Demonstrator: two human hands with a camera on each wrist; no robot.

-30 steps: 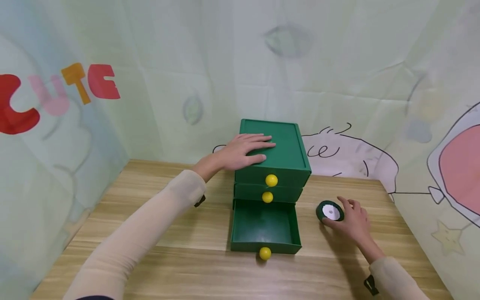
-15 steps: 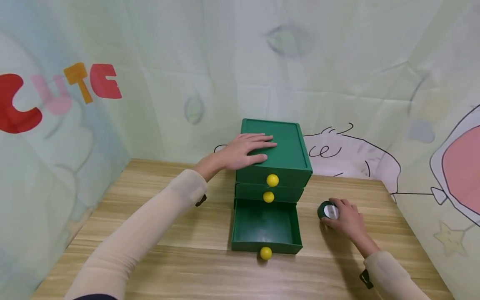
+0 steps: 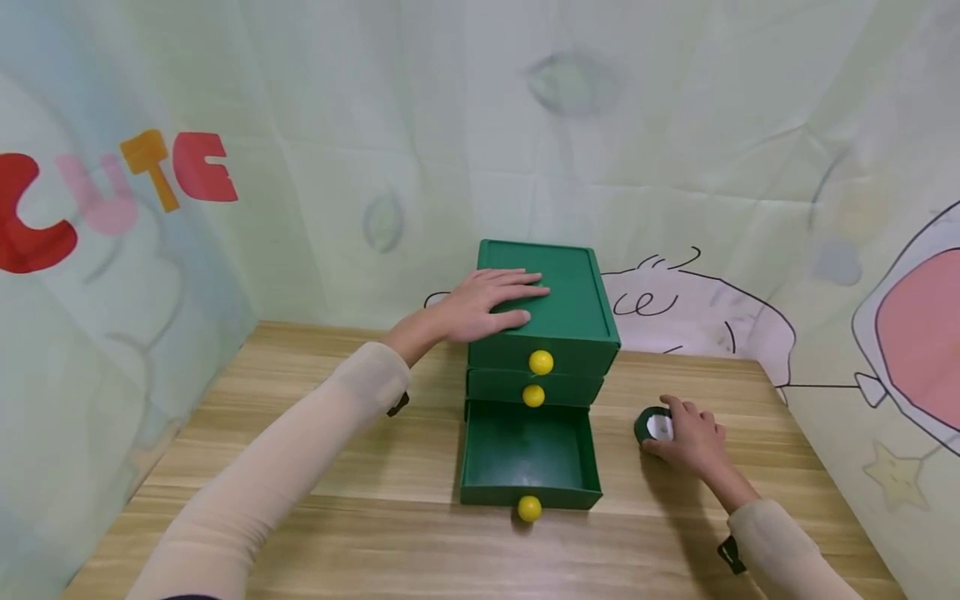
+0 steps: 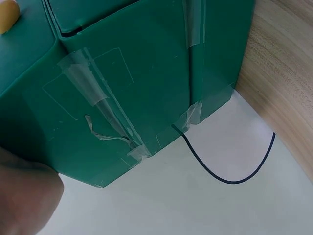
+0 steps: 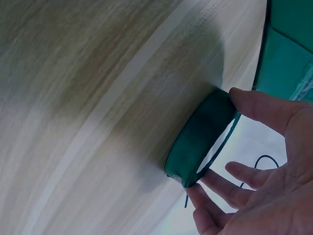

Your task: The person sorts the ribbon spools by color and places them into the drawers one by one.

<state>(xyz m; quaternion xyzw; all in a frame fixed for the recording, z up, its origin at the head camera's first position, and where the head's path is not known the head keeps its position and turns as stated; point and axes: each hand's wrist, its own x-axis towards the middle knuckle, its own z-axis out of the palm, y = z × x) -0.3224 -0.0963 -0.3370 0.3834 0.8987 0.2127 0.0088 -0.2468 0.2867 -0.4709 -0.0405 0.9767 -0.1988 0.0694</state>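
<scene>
A small green drawer cabinet [image 3: 573,296] with yellow knobs stands on the wooden table. My left hand [image 3: 483,305] rests flat on its top, fingers extended; the left wrist view shows the cabinet's taped side [image 4: 146,73] and part of that hand at the lower left. To the cabinet's right is a roll of dark green ribbon [image 3: 642,427] with a white core. My right hand [image 3: 693,439] grips the roll by its rim. In the right wrist view, the thumb is on one edge of the ribbon roll [image 5: 203,137] and fingertips on the opposite edge.
The bottom drawer [image 3: 558,497] is pulled out toward me, with its yellow knob [image 3: 529,509] at the front. Both upper drawers [image 3: 573,357] are nearly flush. A printed cloth backdrop [image 3: 322,208] closes off the table [image 3: 360,533] at the back and sides.
My right hand has moved slightly left, and its fingers have come in round the ribbon roll. The left hand stays on the cabinet top.
</scene>
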